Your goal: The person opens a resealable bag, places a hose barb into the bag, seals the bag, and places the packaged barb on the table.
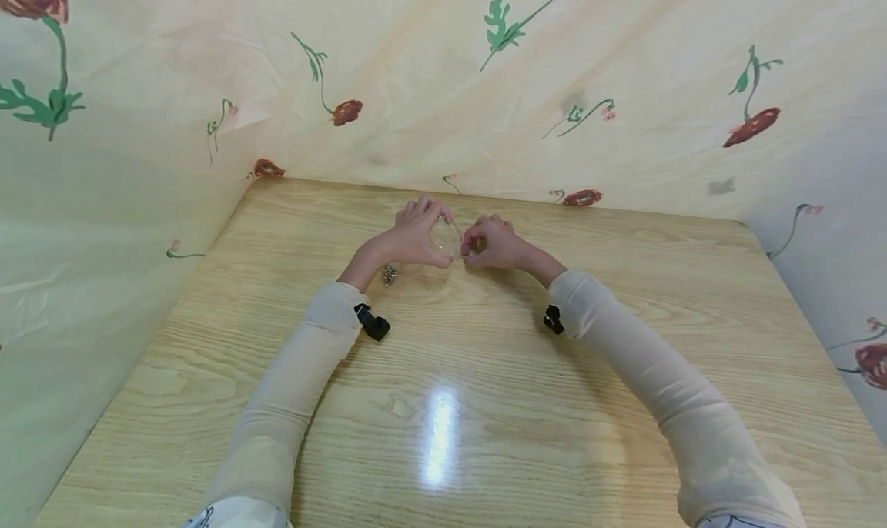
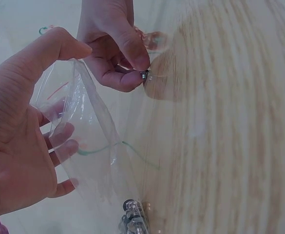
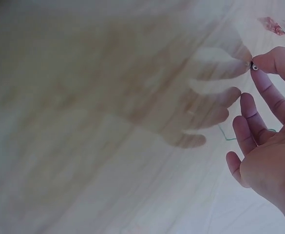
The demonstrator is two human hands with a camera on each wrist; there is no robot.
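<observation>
My left hand [image 1: 419, 235] curves round a clear plastic bag [image 2: 101, 117], thumb and fingers spread, and the bag's rim bows out between them. Through the film several of its fingers show in the left wrist view. Close to the bag's mouth, my right hand [image 1: 495, 243] pinches a small shiny metal piece [image 3: 254, 66] between thumb and index finger; its exact kind is too small to tell. A little cluster of metal pieces [image 1: 389, 275] lies by my left wrist. In the left wrist view these sit at the bag's lower edge; whether inside it, I cannot tell.
The wood-grain table [image 1: 513, 405] spreads in front of me, glossy enough to mirror the right hand. A floral cloth [image 1: 416, 74] hangs behind it and along both sides. Each wrist carries a black strap-on mount [image 1: 374, 325].
</observation>
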